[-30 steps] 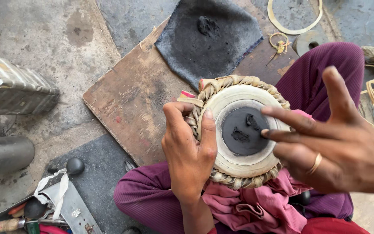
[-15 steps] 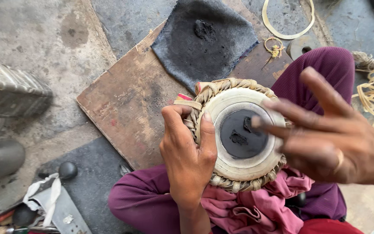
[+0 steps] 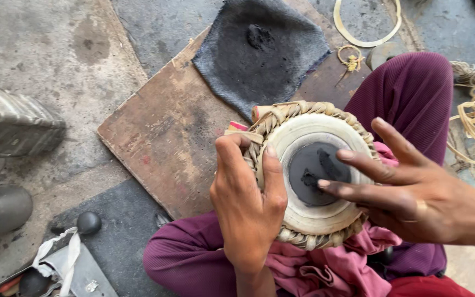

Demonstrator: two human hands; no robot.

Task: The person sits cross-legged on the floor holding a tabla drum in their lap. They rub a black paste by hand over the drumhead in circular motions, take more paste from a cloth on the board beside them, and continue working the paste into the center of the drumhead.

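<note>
While resting in the lap, drum (image 3: 314,220) clamped by left hand (image 3: 248,209); right hand (image 3: 413,192) spread, fingertips (image 3: 325,183) on black patch (image 3: 319,173).

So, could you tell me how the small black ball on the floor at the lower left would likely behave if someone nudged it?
The black ball looks round and smooth, so it would probably roll at a light push. It lies on a flat dark mat with nothing touching it, so little would stop it. Its gloss hints at a hard surface, perhaps slippery to pinch; its weight cannot be judged.
</note>
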